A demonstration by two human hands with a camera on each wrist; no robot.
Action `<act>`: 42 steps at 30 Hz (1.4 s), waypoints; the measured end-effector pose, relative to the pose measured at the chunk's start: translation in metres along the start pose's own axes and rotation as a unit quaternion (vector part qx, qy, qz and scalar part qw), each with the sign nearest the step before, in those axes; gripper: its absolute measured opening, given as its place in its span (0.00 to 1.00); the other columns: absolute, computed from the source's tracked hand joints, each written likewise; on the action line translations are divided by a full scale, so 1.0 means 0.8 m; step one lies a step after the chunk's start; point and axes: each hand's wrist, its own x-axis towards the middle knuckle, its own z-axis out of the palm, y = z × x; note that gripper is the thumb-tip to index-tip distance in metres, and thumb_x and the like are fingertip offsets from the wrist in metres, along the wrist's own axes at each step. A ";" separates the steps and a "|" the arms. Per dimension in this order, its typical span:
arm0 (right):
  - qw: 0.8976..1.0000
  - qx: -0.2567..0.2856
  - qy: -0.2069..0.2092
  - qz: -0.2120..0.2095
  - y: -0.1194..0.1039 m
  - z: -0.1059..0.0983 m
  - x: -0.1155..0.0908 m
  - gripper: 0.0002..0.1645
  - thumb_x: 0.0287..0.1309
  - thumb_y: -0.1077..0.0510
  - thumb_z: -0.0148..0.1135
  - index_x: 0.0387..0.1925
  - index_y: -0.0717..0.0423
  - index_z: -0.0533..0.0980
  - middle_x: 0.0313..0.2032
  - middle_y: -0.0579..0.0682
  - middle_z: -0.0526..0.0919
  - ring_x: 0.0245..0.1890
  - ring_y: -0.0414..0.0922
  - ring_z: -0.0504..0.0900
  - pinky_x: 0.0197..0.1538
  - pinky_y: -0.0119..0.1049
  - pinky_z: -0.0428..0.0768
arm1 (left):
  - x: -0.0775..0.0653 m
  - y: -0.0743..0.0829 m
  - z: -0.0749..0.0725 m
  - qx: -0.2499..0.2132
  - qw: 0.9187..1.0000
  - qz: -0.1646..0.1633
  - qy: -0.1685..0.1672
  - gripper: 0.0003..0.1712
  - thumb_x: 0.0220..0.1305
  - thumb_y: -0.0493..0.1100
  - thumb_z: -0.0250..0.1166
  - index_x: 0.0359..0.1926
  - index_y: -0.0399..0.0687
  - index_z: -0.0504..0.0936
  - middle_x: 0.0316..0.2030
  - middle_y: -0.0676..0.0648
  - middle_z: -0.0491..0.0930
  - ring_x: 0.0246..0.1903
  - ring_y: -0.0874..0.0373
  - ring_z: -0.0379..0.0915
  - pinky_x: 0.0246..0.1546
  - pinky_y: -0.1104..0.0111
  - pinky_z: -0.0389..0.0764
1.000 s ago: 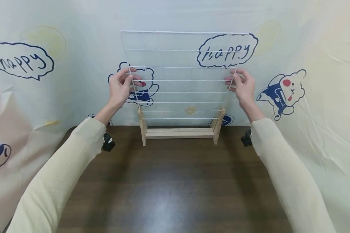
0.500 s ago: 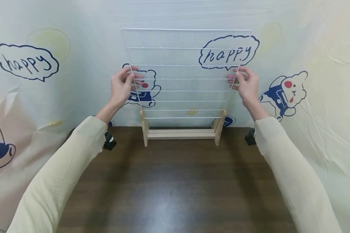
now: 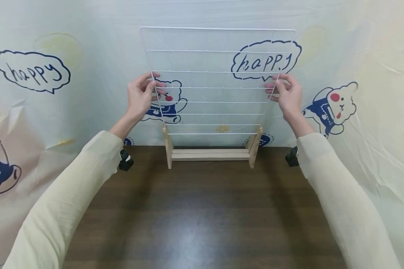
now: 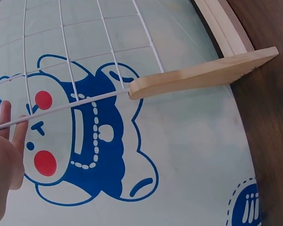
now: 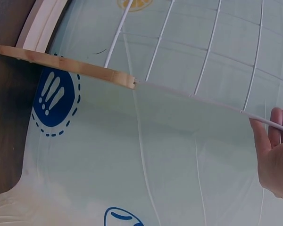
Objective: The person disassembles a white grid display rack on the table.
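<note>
A white wire grid panel (image 3: 215, 88) stands upright at the far side of the table, its lower end between the side pieces of a pale wooden stand (image 3: 210, 154). My left hand (image 3: 139, 96) pinches the grid's left side wire between thumb and fingers. On the opposite side, my right hand (image 3: 291, 95) pinches the right side wire at about the same height. In the left wrist view, that side wire meets the tip of the wooden side piece (image 4: 203, 75). The right wrist view has the grid's edge at the other side piece (image 5: 75, 67).
The dark wooden table (image 3: 192, 209) stretches from the stand toward me. Behind it and at the sides hangs a pale cloth (image 3: 97, 74) printed with bears and "happy" bubbles. Small black devices (image 3: 126, 160) sit at both wrists.
The grid's top edge has risen in the head view, and both hands have moved up slightly with it. The stand keeps its place, apart from a small camera shift. Both grips stay the same.
</note>
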 end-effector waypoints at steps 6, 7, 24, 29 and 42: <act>1.000 0.002 0.002 -0.003 -0.009 0.000 0.000 0.15 0.70 0.57 0.52 0.54 0.54 0.75 0.45 0.53 0.85 0.46 0.49 0.83 0.53 0.41 0.80 | 0.001 0.005 0.000 0.014 1.000 0.008 0.001 0.15 0.72 0.33 0.52 0.55 0.37 0.77 0.41 0.36 0.84 0.35 0.44 0.82 0.42 0.58 0.82; 1.000 0.007 0.001 -0.001 -0.010 0.000 -0.001 0.15 0.70 0.57 0.52 0.54 0.54 0.75 0.45 0.53 0.85 0.46 0.49 0.83 0.53 0.41 0.79 | 0.001 0.006 -0.001 0.014 1.000 0.010 0.000 0.15 0.72 0.32 0.51 0.55 0.36 0.77 0.41 0.36 0.84 0.35 0.45 0.82 0.43 0.57 0.82; 1.000 0.017 0.008 -0.023 -0.027 -0.001 0.000 0.13 0.69 0.57 0.54 0.52 0.55 0.77 0.42 0.52 0.86 0.43 0.48 0.85 0.50 0.39 0.80 | 0.002 0.026 -0.005 0.009 0.999 0.036 0.000 0.15 0.72 0.33 0.51 0.55 0.38 0.78 0.41 0.36 0.84 0.32 0.48 0.81 0.39 0.63 0.84; 0.999 0.023 0.006 -0.026 -0.034 -0.002 -0.003 0.13 0.70 0.58 0.53 0.51 0.54 0.76 0.41 0.52 0.86 0.43 0.48 0.84 0.50 0.38 0.81 | 0.003 0.030 -0.005 0.015 0.999 0.037 0.000 0.15 0.72 0.34 0.52 0.55 0.39 0.78 0.41 0.36 0.84 0.33 0.47 0.81 0.38 0.64 0.84; 0.998 0.038 0.002 -0.039 -0.043 -0.004 -0.007 0.13 0.70 0.58 0.52 0.52 0.56 0.76 0.42 0.53 0.86 0.45 0.51 0.83 0.50 0.40 0.80 | 0.006 0.039 -0.006 0.029 0.999 0.044 0.010 0.15 0.72 0.33 0.52 0.55 0.37 0.77 0.39 0.40 0.85 0.32 0.49 0.82 0.37 0.65 0.84</act>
